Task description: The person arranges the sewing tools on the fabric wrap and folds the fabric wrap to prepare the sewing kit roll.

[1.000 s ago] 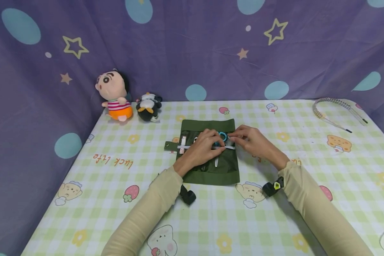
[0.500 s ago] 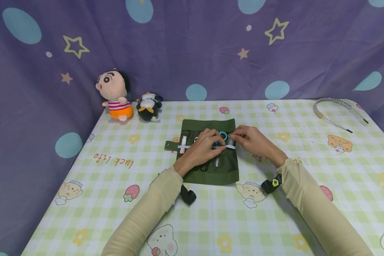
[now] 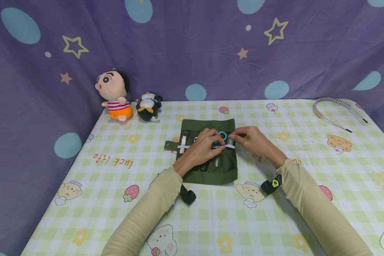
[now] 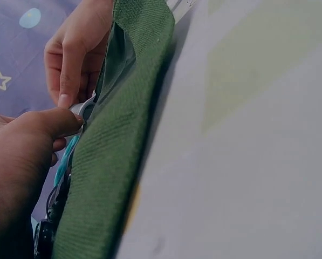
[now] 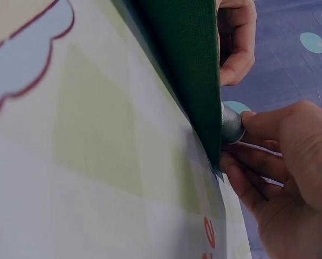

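From my station I observe the right hand [image 3: 250,138] pinching a grey cylinder [image 5: 234,128] at the right edge of the open green pouch [image 3: 211,177]. The left hand [image 3: 205,146] pinches the white strap [image 3: 230,146] beside it. A teal ring handle [image 3: 226,136] shows between the hands; the pouch lies on the bench [image 3: 211,217], two plush toys [image 3: 118,97] beyond.

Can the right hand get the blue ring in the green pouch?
Probably yes: the blue ring is uncovered, close beside the right hand. But that hand seems to be pinching a gray cylinder, so it might need to let go first.
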Demonstrator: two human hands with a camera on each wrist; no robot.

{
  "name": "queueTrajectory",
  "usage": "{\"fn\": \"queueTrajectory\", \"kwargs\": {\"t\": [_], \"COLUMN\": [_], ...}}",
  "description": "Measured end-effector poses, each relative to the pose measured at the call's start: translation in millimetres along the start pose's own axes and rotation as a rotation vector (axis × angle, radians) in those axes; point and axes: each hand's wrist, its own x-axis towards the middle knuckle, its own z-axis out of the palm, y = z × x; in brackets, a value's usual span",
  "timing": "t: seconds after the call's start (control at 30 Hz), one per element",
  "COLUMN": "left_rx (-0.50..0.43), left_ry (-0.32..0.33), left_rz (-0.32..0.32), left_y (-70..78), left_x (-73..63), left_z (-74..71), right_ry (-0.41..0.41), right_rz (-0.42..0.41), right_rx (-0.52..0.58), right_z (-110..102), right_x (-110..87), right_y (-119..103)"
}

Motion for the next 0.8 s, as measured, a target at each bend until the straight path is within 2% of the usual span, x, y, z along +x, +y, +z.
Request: {"fn": "queueTrajectory", "kwargs": {"t": [0.4,0.63,0.8], "left_rx": [-0.017,-0.006,-0.008], "left_ry": [0.000,-0.022,-0.030], "left_rz": [-0.004,-0.010,-0.011], "left_y": [-0.1,-0.4,-0.2], "left_x": [0.2,0.8,0.9], "left_z": [-0.4,0.2,0.1], "right_ry": [0.005,0.035,0.015], "right_rz": [0.009,-0.038,-0.007], "right_rx": [0.036,0.033,0.034], "right_z": [5.8,9.6,8.7], "right_x": [2.0,0.3,0.0], "right_y": [1.7,3.8,3.0]}}
